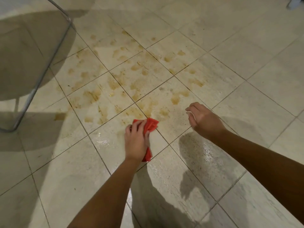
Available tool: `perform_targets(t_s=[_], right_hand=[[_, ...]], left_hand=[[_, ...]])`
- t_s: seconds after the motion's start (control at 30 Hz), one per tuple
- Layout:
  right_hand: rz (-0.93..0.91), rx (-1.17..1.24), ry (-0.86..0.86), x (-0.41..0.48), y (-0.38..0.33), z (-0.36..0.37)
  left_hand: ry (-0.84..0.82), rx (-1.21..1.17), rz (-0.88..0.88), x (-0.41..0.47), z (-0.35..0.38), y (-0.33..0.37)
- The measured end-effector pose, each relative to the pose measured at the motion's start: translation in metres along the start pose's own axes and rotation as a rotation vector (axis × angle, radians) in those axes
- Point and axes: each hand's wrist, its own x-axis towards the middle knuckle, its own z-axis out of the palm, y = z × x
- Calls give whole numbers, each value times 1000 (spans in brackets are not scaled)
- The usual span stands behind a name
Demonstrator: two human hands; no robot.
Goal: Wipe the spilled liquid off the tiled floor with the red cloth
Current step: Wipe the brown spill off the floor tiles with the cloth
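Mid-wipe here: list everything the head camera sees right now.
tiled floor: one, cream with dark grout lines, fills the view
spilled liquid: many patches, brown, middle tiles ahead of the hands
red cloth: one, red, bunched on the floor at the spill's near edge
chair frame: one, silver metal tube, left side
grey object: one, top right corner, cut off, unidentifiable
left hand: grips the cloth
right hand: right of the cloth, fingers curled; pale bit at fingertips, unclear

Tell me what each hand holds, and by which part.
Left hand holds the cloth by its middle; both ends stick out. Right hand: fingers loosely curled, cannot tell if it holds anything.
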Motion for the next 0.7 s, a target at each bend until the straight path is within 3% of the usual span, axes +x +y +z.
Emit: perform_targets(t_s=[0.27,0.33,0.43,0.5,0.6,0.7], right_hand=[[-16,-11,-65,-6,1,5],[-18,-11,-76,-4,3,7],[-46,-33,-54,5,0,9],[-71,-38,-20,9,-4,9],[-78,-7,6,15,-8,10],[-72,8,9,16,-6,11]], left_hand=[[196,-48,-326,-47,-6,-22],[159,-51,-276,-55,3,-5],[87,18,-24,-48,10,8],[64,49,53,-32,6,3],[34,22,-22,-10,-6,-19],[123,-32,-170,-2,-22,-42]])
